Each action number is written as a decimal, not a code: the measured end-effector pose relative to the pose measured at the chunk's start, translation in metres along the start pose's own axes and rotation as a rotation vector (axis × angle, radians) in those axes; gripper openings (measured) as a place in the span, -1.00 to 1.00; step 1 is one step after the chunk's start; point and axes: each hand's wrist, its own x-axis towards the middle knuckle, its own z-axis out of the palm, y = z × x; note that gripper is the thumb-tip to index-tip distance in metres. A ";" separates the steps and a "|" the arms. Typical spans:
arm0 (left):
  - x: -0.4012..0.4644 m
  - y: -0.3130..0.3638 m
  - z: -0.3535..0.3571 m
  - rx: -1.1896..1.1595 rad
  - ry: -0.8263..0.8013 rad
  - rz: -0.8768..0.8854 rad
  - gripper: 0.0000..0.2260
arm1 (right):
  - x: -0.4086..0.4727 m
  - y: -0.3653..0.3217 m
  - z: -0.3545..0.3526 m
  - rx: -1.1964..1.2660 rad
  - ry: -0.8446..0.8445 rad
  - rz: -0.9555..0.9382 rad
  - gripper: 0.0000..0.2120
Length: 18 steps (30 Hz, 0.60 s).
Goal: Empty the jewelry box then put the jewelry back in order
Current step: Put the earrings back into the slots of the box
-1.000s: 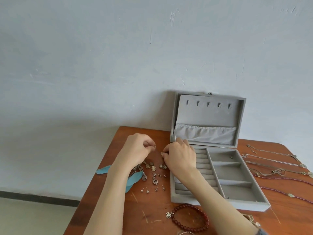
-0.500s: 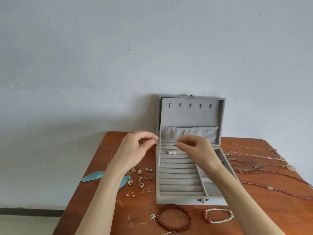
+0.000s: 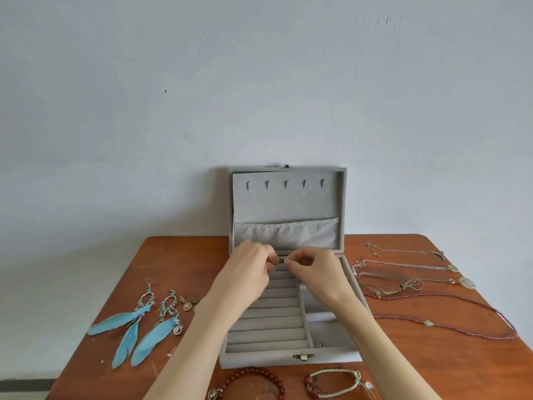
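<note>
1. Head view: the open box point(image 3: 284, 346) sits mid-table point(image 3: 178, 249). Both hands meet over its back ring rolls — the left hand point(image 3: 248, 271) and right hand point(image 3: 313, 272) each pinch a small earring point(image 3: 285, 260).
2. I would press each stud straight down into one slot, side by side — gently, so the pair stays matched.
3. No writing is readable.

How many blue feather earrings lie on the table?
2: both on the table left of the jewelry box, one at the far left, the other beside it.
</note>
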 end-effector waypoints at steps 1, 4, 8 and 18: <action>0.003 0.000 0.001 0.034 -0.018 0.013 -0.77 | 0.002 0.001 0.000 -0.050 0.027 -0.015 -0.91; 0.007 -0.001 0.006 0.086 -0.047 0.020 -0.77 | 0.009 0.005 0.000 -0.097 0.036 -0.034 -0.91; 0.008 -0.004 0.013 -0.015 -0.037 -0.054 -0.81 | 0.013 0.008 0.001 -0.084 -0.064 -0.013 -0.91; 0.008 -0.003 0.014 0.009 0.017 -0.013 -0.82 | 0.014 0.010 0.004 -0.209 -0.017 -0.065 -0.90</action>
